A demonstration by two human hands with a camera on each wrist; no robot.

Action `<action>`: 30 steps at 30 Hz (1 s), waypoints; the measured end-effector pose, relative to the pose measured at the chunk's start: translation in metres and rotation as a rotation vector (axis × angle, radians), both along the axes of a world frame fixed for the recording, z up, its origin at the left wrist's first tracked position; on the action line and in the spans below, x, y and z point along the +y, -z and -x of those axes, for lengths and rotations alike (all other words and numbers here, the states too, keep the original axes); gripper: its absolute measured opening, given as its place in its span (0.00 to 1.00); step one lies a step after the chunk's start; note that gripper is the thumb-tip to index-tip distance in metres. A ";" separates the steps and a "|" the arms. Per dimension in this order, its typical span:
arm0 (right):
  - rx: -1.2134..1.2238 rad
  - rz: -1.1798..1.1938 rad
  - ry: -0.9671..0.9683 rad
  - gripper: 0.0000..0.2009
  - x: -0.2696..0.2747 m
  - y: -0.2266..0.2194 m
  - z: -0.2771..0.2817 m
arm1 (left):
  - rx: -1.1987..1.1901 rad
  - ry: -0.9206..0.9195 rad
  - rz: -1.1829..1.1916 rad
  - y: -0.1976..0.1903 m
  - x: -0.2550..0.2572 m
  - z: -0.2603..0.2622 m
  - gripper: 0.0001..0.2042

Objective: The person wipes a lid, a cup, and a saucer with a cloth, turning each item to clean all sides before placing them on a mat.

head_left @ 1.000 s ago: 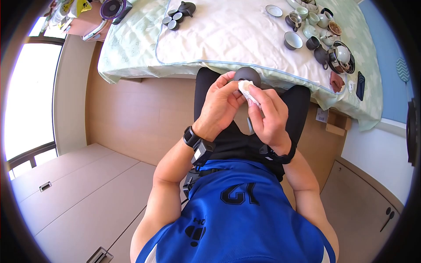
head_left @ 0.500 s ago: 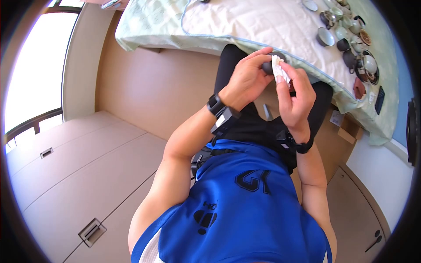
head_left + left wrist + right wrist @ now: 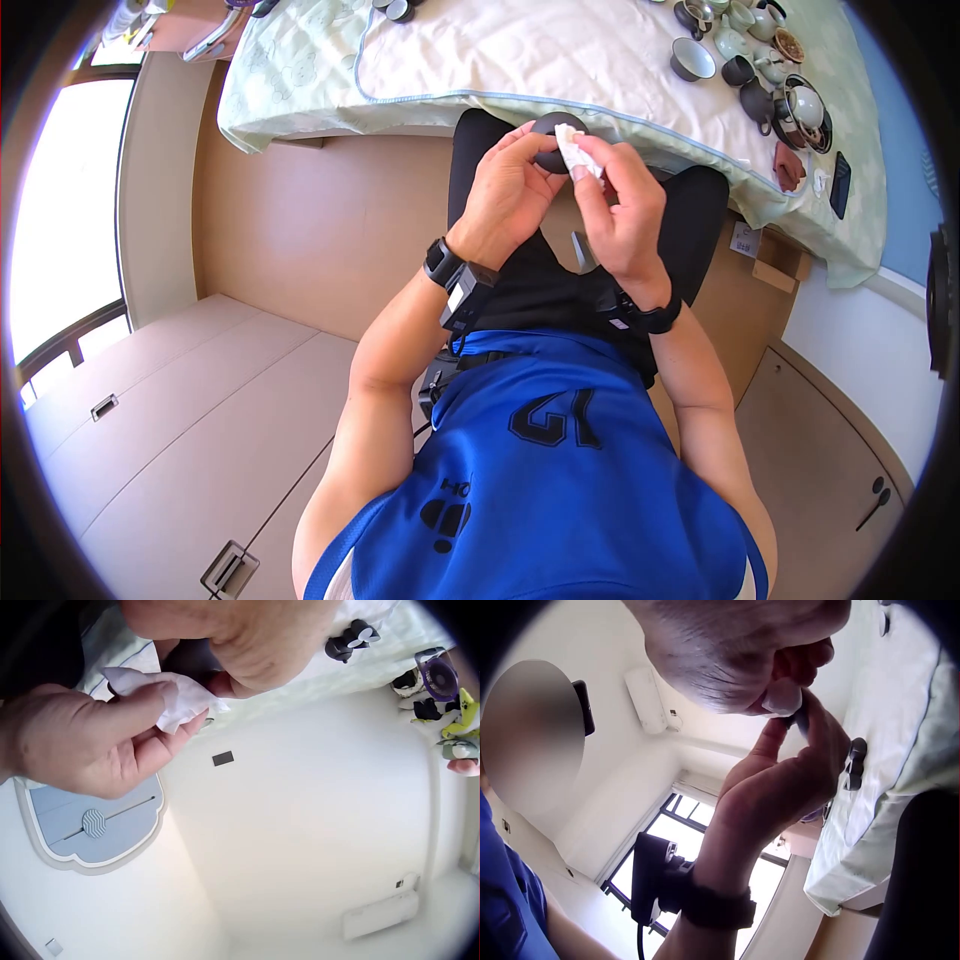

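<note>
Over the lap, my left hand [image 3: 505, 190] grips a dark grey, round vessel [image 3: 553, 124] at its side, thumb and fingers about it. My right hand [image 3: 628, 205] pinches a crumpled white tissue [image 3: 577, 157] against the vessel's near right side. In the left wrist view the tissue [image 3: 184, 701] spreads out between both hands and hides most of the vessel. From the right wrist, a dark bit of the vessel [image 3: 802, 722] shows between the left fingers, just below the tissue [image 3: 782, 697]. The vessel's exact kind cannot be told.
Ahead stands a cloth-covered table [image 3: 480, 70]. At its right are a white-lined bowl [image 3: 692, 60], a dark teapot [image 3: 757, 102], several other teaware pieces, a brown cloth [image 3: 788, 167] and a phone [image 3: 841, 185]. An open cardboard box [image 3: 780, 262] sits below the table edge.
The head view swung aside and back. Both hands have stayed together over the lap, the tissue kept at the vessel; the vessel and the tissue have shifted slightly against each other.
</note>
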State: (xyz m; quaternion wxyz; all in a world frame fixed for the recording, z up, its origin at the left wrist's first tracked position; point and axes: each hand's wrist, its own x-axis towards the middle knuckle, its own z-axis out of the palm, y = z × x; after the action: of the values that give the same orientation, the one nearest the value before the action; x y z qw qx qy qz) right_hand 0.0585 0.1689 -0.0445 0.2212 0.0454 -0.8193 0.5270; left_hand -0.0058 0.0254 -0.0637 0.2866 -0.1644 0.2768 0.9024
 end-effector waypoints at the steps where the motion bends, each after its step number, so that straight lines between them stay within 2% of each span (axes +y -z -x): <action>1: 0.008 -0.005 0.000 0.15 -0.001 0.005 0.001 | 0.000 0.008 -0.004 -0.002 0.001 -0.002 0.11; 5: 0.008 -0.040 0.100 0.14 0.012 0.010 0.002 | -0.012 -0.030 -0.002 -0.005 0.004 -0.002 0.08; 8: -0.081 0.025 0.223 0.13 0.029 0.012 0.004 | -0.011 -0.078 0.027 -0.010 0.004 -0.001 0.08; 9: -0.072 -0.017 0.215 0.15 0.030 0.004 0.001 | -0.016 -0.091 0.030 -0.010 0.005 0.000 0.09; 13: 0.234 -0.169 -0.023 0.18 0.008 -0.007 -0.001 | -0.010 -0.084 0.064 0.001 0.009 -0.004 0.16; 14: 0.257 -0.228 -0.051 0.18 0.004 -0.001 0.000 | 0.003 -0.051 0.033 0.011 0.008 -0.002 0.17; 16: 0.210 -0.295 -0.056 0.18 0.000 0.009 -0.003 | -0.008 -0.006 0.055 -0.006 0.012 -0.003 0.18; 19: 0.206 -0.289 -0.032 0.17 0.011 0.015 -0.002 | 0.003 0.029 0.016 -0.014 0.009 -0.006 0.18; 23: 0.196 -0.157 0.090 0.16 0.027 0.012 -0.006 | -0.029 0.038 0.004 -0.016 0.013 -0.007 0.19; 24: 0.088 -0.100 0.142 0.14 0.032 0.006 -0.009 | -0.047 0.035 -0.031 -0.017 0.014 -0.007 0.20; 26: 0.085 -0.002 0.198 0.13 0.042 0.004 -0.008 | -0.083 0.031 -0.098 -0.018 0.015 -0.008 0.20; 30: 0.104 -0.004 0.041 0.13 0.040 -0.017 -0.010 | -0.051 0.150 -0.209 -0.013 0.014 -0.009 0.21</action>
State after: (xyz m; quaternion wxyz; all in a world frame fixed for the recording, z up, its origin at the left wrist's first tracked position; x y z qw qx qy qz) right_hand 0.0680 0.2091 -0.0274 0.2741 0.0565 -0.8084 0.5178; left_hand 0.0037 0.0390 -0.0509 0.3759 -0.1356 0.1854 0.8978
